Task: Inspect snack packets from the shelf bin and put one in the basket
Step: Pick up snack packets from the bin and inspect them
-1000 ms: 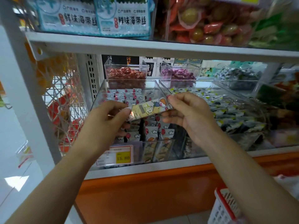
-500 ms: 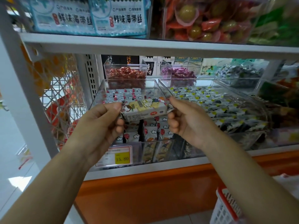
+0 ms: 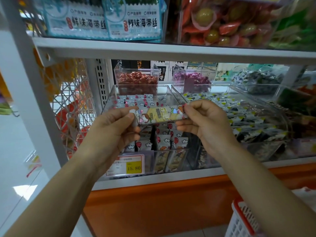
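White wire mesh is hanging at the far left of the shelf; it is playing no part in this job.

Item: clear plastic bin, sitting on the lower shelf and carrying a yellow price tag on its front. It is holding rows of small balloon-print packets.

Item: one snack packet, out of the bin. I am holding it level above the bin's front half, with its long side running across and its cartoon face turned up to me.

Item: red-rimmed white basket, standing low at the right, well apart from the packet. Only a corner is showing, so I cannot tell what it is holding.

Progress, as I judge it: picking is done and inspecting is under way. Choosing a packet and carrying it down to the basket are waiting to be done.

Grip, left hand: I am pinching the packet's left end between thumb and fingertips, and the other fingers are curling loosely underneath.

Grip, right hand: I am pinching the right end between thumb and forefinger, and the lower fingers are folding in beneath it. Both hands are clasping the same packet and stretching it flat between them.
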A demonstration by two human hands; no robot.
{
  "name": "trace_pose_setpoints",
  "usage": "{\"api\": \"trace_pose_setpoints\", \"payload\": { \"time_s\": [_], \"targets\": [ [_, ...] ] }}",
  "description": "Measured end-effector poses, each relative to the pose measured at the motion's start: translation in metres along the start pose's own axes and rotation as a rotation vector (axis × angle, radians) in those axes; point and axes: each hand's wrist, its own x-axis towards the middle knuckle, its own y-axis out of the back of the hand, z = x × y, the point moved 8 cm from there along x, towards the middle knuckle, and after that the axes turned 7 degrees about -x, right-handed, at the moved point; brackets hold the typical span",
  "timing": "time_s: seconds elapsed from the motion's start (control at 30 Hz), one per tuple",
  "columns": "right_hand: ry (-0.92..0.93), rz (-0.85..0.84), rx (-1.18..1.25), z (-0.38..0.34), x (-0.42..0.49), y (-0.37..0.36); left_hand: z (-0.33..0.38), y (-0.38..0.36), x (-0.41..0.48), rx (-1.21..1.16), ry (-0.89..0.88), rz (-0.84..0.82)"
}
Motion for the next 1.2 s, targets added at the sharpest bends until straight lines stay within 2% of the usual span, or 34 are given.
{"api": "trace_pose_setpoints", "payload": {
  "time_s": [0.17, 0.3, 0.5, 0.67, 0.9, 1.1, 1.2],
  "targets": [
    [-0.039, -0.029, -0.078, 0.005, 0.001, -0.003, 0.003, -0.001, -0.004, 0.236, -0.029, -0.032],
    [-0.095, -0.056, -0.052, 0.008, 0.001, -0.006, 0.005, 0.003, -0.004, 0.277, -0.053, -0.016],
    [0.023, -0.094, -0.289, 0.001, -0.004, -0.014, 0.007, -0.001, -0.007, 0.439, -0.126, -0.056],
    [0.008, -0.057, -0.256, -0.003, -0.003, -0.010, 0.014, -0.005, -0.011, 0.545, -0.190, -0.074],
    [0.124, 0.059, -0.461, -0.012, -0.005, -0.005, 0.016, -0.014, -0.010, 0.709, -0.260, -0.091],
    [0.236, -0.016, -0.576, -0.018, -0.011, -0.022, 0.017, -0.009, -0.008, 0.714, -0.246, -0.020],
    [0.241, -0.055, -0.575, -0.018, -0.010, -0.025, 0.021, -0.006, -0.007, 0.717, -0.233, -0.048]
  ]
}}
